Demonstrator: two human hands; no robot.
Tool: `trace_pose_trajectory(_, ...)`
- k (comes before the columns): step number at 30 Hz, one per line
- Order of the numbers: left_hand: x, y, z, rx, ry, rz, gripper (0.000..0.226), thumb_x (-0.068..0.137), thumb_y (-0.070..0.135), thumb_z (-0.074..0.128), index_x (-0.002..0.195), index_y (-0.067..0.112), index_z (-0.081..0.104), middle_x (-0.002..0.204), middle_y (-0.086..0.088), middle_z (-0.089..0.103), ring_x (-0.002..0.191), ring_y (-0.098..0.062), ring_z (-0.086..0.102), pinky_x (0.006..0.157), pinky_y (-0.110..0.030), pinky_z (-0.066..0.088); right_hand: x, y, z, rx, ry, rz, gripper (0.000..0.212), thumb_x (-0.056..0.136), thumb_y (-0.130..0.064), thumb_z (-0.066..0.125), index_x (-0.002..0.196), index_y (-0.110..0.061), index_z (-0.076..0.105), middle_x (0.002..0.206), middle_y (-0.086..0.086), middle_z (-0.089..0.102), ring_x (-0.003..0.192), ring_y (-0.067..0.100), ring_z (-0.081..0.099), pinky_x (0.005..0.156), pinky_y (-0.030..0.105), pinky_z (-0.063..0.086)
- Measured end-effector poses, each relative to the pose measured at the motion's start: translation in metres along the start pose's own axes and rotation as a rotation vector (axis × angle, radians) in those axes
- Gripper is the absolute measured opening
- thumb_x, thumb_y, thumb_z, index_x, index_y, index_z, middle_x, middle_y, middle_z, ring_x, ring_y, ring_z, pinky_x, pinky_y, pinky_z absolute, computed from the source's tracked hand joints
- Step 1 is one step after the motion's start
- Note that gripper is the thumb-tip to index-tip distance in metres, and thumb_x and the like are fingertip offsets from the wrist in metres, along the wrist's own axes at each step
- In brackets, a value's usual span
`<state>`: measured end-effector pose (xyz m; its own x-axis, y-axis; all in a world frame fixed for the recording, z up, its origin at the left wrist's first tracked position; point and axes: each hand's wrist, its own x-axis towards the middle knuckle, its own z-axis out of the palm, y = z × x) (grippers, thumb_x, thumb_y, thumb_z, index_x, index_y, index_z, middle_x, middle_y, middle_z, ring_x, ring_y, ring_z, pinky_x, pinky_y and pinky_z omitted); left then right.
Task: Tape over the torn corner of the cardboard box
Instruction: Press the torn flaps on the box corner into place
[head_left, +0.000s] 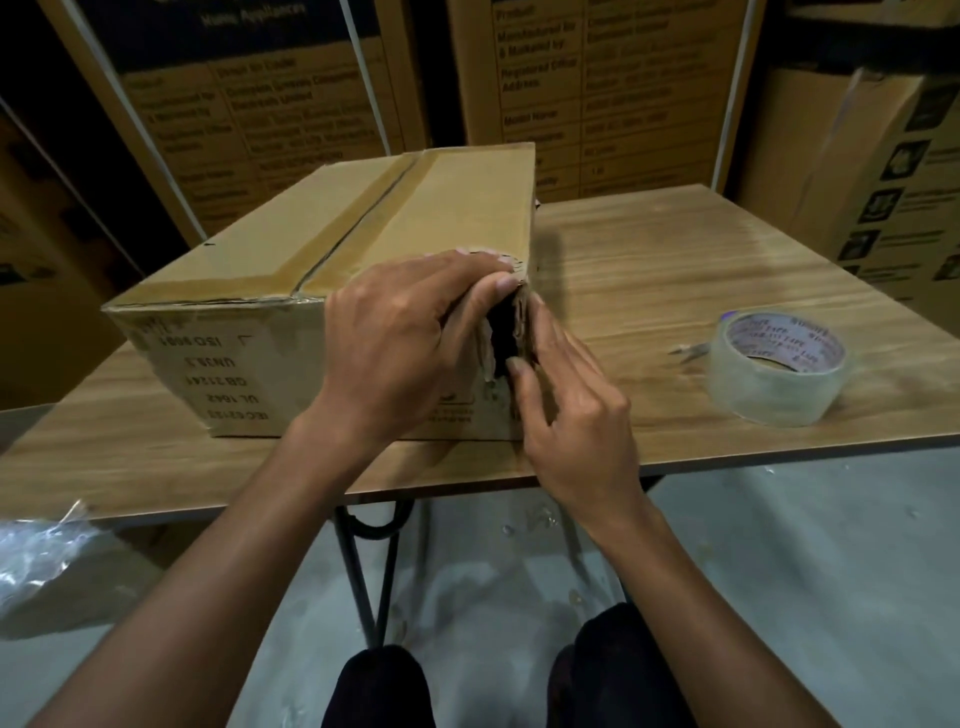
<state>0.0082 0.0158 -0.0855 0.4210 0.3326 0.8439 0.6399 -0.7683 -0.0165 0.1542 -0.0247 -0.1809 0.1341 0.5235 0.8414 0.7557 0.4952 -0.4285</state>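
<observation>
**Both hands at the torn corner**

A box (291, 280) sits on a wooden table (649, 270), its top seam already taped with brown tape and its near face printed with upside-down codes. The tear (511, 332) runs down the box's near right vertical edge, a dark gap with ragged, layered cardboard either side

The left hand (400, 338) lies over the near face just beside the tear, palm against the cardboard, fingers (483, 270) curled over the top edge of the box and the thumb stretched toward the upper end of the gap. It is pressing on the cardboard, half closed around the corner rather than gripping anything loose

The right hand (576, 410) comes at the corner from the right side. Its fingers are loosely bent, the thumb tip touching the torn edge low in the gap, the other fingers lying against the box's right side. Whether it pinches a flap or only pushes on it cannot be told. No tape shows in either hand

A clear tape roll (779, 366) lies flat on the table well to the right of the box, a short loose end sticking out on its left. Crumpled clear plastic (41, 556) sits at the lower left, by the table's near edge. Printed cartons (597, 78) are stacked behind the table. The person's dark-clothed knees show at the bottom, over a grey floor
</observation>
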Motion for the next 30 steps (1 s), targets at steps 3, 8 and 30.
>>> trace_pose_trajectory(3,-0.008,-0.002,-0.002,0.049,-0.082,0.054,0.034,0.11,0.03,0.049,0.128,0.015,0.073,0.13,-0.002,0.074,0.123,-0.023,0.069,0.099,-0.044,0.051,-0.004,-0.001,0.001,-0.077,0.021,-0.101,0.045,0.105,-0.007,0.051,0.147,0.006,0.042,0.152,0.018,0.048,0.141,0.024,0.049,0.116,0.035,0.041)
trace_pose_trajectory(8,-0.037,-0.008,-0.007,0.21,-0.17,0.007,0.052,0.106,0.044,0.049,0.152,0.02,0.051,0.154,-0.011,0.05,0.135,-0.029,0.044,0.107,-0.045,0.029,-0.008,0.001,0.001,-0.181,0.045,-0.149,0.043,0.103,-0.006,0.055,0.144,0.006,0.047,0.147,0.018,0.053,0.137,0.025,0.053,0.113,0.035,0.045)
trace_pose_trajectory(30,-0.052,-0.006,0.004,0.146,-0.055,-0.072,0.073,0.089,0.052,0.074,0.148,0.015,0.053,0.143,-0.011,0.056,0.135,-0.029,0.046,0.117,-0.048,0.029,-0.05,-0.013,-0.01,-0.249,-0.196,-0.119,0.054,0.094,0.009,0.046,0.148,0.003,0.043,0.159,0.014,0.039,0.152,0.028,0.03,0.116,0.048,0.039)
